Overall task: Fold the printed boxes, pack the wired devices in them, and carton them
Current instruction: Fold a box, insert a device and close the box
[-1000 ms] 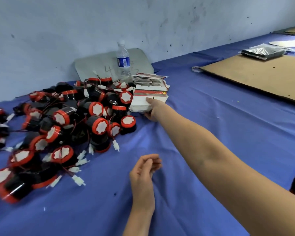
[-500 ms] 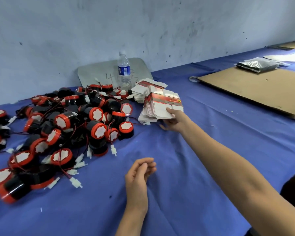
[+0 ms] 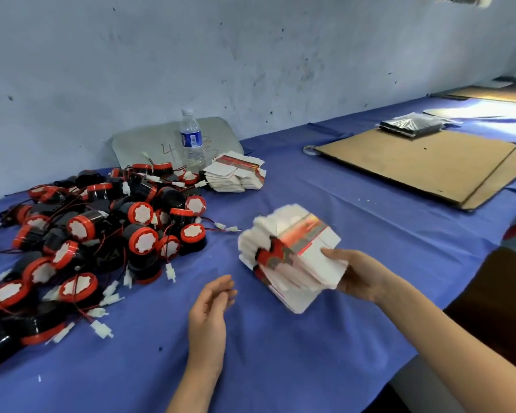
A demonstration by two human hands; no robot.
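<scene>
Above the blue tabletop [image 3: 310, 353], the right hand [image 3: 359, 274] grips a thick stack of flat printed boxes [image 3: 292, 257], thumb on top, near the heap of red-and-black wired devices [image 3: 102, 234]. The left hand [image 3: 210, 311] rests empty, fingers loosely curled. A second box stack [image 3: 236, 174] lies beside a water bottle [image 3: 191, 138]

Open cloth [image 3: 370, 222] between device pile [image 3: 108, 234] and cardboard [image 3: 414, 165], plus near edge in front of pile. Left side blocked: pile, wires and plugs spilling forward. Back by wall [image 3: 251, 55] crowded by bottle [image 3: 191, 138] and box stack [image 3: 236, 175]. Mid-table filled by held box bundle [image 3: 292, 257].
</scene>
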